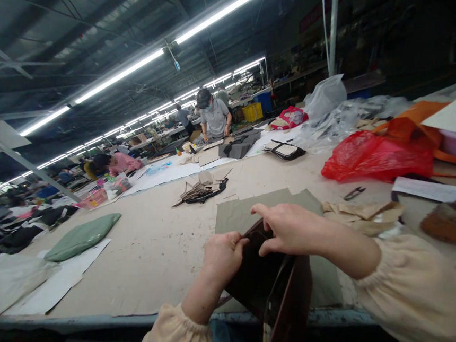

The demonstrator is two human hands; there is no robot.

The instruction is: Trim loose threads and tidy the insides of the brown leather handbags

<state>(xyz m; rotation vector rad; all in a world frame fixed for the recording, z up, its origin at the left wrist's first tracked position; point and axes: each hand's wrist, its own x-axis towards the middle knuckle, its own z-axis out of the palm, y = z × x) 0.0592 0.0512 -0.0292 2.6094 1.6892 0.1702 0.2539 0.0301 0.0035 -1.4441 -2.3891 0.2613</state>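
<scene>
Pinching a dark brown bag (257,285) by its rim, the left hand (223,254) held it at lower center, beneath the half-open right hand (292,229).

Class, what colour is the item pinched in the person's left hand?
Dark brown; the item shows best in the head view, the only one here.

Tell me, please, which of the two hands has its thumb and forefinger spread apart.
The right hand, at the top of the dark brown piece, has them spread; the left hand pinches the piece's edge, its thumb and forefinger together.
</scene>
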